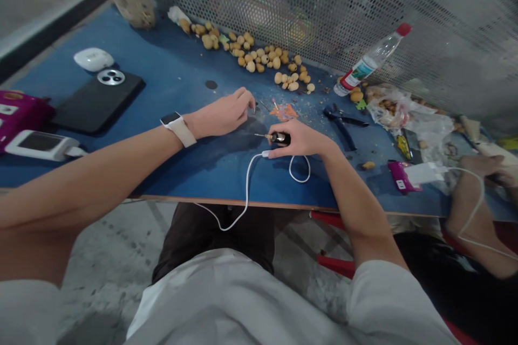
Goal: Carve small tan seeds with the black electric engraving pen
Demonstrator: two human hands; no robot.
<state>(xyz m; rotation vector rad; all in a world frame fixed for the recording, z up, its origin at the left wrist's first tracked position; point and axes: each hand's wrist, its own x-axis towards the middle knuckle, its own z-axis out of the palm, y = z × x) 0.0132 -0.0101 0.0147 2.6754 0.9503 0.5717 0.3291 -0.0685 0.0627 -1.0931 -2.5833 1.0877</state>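
Note:
My right hand point(301, 138) is wrapped round a small black electric hand drill point(280, 138), whose thin bit points left over the table. A white cable point(247, 183) meets the drill beneath my fingers and loops down past the table's front edge. To the left, my left hand point(232, 112), with a watch on its wrist, has its fingers bent and pressed together just above the blue tabletop. Whatever lies between those fingertips is too small to make out. Behind my right hand lies an orange piece point(284, 112) with thin bits and crumbs around it.
Several round tan beads or nuts point(259, 58) line the mesh panel point(259, 5). Pliers point(342, 121), a bottle point(370, 62) and plastic bags point(404, 110) are to the right. A phone point(97, 102) and power bank point(42, 144) lie left. Another person's arm point(471, 210) rests at far right.

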